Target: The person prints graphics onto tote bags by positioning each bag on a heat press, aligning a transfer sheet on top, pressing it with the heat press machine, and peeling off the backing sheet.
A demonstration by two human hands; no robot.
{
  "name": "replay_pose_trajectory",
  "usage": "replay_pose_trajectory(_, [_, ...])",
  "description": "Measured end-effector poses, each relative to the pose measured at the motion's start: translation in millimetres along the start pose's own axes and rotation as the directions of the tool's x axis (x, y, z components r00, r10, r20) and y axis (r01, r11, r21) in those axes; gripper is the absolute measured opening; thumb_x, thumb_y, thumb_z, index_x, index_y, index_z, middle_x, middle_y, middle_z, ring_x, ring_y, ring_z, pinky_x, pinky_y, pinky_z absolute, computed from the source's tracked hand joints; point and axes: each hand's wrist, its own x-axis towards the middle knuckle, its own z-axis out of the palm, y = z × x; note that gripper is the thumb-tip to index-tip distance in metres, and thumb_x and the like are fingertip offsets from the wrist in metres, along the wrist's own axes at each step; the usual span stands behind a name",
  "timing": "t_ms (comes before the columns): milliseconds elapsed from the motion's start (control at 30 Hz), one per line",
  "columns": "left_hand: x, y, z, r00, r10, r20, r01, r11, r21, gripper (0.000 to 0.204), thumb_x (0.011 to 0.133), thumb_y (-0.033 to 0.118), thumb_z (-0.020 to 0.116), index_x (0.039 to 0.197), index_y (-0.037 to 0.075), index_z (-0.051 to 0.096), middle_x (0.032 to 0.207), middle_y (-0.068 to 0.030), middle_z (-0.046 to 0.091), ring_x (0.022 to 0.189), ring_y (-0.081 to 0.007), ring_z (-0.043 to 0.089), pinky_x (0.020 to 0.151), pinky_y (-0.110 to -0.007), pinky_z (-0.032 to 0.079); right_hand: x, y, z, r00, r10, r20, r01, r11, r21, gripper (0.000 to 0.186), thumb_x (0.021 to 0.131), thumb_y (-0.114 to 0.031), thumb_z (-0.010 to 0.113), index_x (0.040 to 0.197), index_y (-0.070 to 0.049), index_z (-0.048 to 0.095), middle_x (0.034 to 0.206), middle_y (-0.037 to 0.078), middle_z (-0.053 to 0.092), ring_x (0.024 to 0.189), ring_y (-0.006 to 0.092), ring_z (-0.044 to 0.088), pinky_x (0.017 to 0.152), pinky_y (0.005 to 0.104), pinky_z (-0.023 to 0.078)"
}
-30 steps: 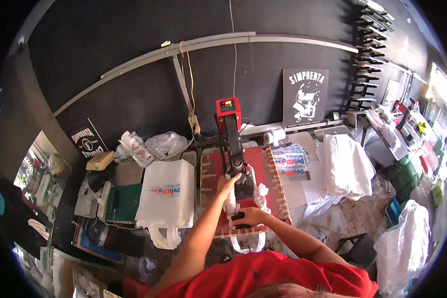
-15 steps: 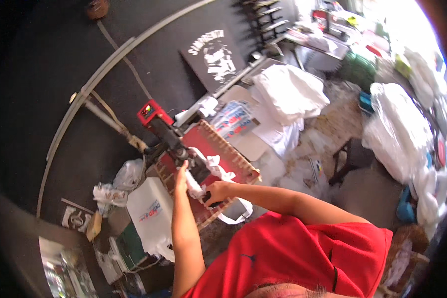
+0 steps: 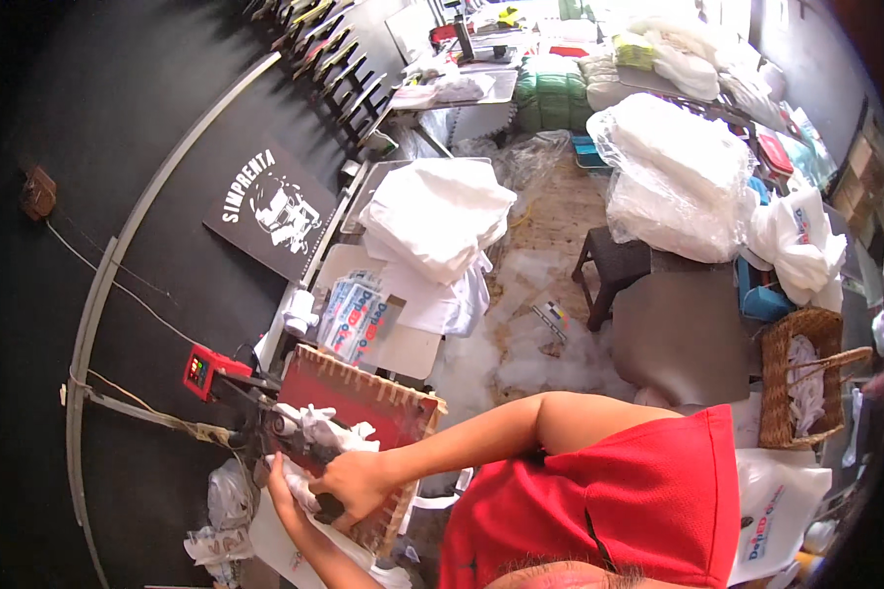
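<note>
A heat press with a red control box stands at the lower left, its dark head beside a red board with a stapled, pale edge. White cloth is bunched on the press near my hands. Below it runs a white-wrapped bar. My right hand reaches across and is closed around a black grip at the bar's near end. Against the bar's left side lies my left hand; most of its fingers are hidden by the wrapping.
Beyond the press, printed plastic bags and a white cloth pile lie on a table. A dark stool, a wrapped white bundle and a wicker basket stand to the right. Plastic sheeting covers part of the floor.
My view has turned, so the press and both hands appear lower and farther left. Both hands remain at the white-wrapped bar, the right still on the black grip.
</note>
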Motion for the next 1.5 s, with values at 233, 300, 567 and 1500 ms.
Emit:
replay_pose_trajectory(233, [-14, -76, -43, 0.669, 0.734, 0.116, -0.743, 0.656, 0.128, 0.049, 0.090, 0.028, 0.066, 0.130, 0.004, 0.055, 0.131, -0.0197, 0.053, 0.111, -0.0266, 0.057, 0.092, -0.036, 0.048, 4, 7, -52, 0.968, -0.082, -0.238, 0.206, 0.800, 0.563, 0.050, 0.075, -0.037, 0.074, 0.105, 0.001, 0.062, 0.097, 0.018, 0.067, 0.091, 0.0255, 0.065, 0.079, 0.0380, 0.051])
replay_pose_trajectory(300, [-10, -96, -8, 0.670, 0.706, 0.229, -0.740, 0.608, 0.288, 0.049, 0.089, 0.027, 0.067, 0.130, 0.004, 0.055, 0.131, -0.0197, 0.053, 0.112, -0.0268, 0.057, 0.093, -0.036, 0.047, 14, 43, -66, 0.937, 0.075, -0.342, 0.214, 0.651, 0.728, 0.049, 0.083, -0.036, 0.068, 0.115, 0.001, 0.062, 0.103, 0.012, 0.066, 0.098, 0.0217, 0.061, 0.087, 0.0354, 0.048])
replay_pose_trajectory(567, [2, -164, 56, 0.745, 0.522, 0.416, -0.666, 0.622, 0.413, 0.048, 0.087, 0.024, 0.068, 0.130, 0.005, 0.056, 0.134, -0.0198, 0.050, 0.116, -0.0277, 0.054, 0.096, -0.038, 0.045, -72, 210, -95, 0.349, 0.892, -0.287, -0.226, 0.378, 0.898, 0.036, 0.090, -0.036, 0.061, 0.117, -0.012, 0.068, 0.104, 0.005, 0.066, 0.091, 0.0137, 0.061, 0.075, 0.0305, 0.049])
replay_pose_trajectory(1500, [21, -241, 69, 0.762, 0.547, 0.345, -0.545, 0.255, 0.799, 0.062, 0.061, 0.016, 0.082, 0.117, 0.002, 0.058, 0.114, -0.0213, 0.055, 0.112, -0.0416, 0.051, 0.099, -0.051, 0.041, -112, 209, 47, 0.681, 0.668, -0.300, -0.580, 0.742, 0.336, 0.043, 0.084, -0.041, 0.064, 0.119, -0.015, 0.066, 0.107, 0.015, 0.070, 0.099, 0.0330, 0.067, 0.088, 0.0418, 0.052])
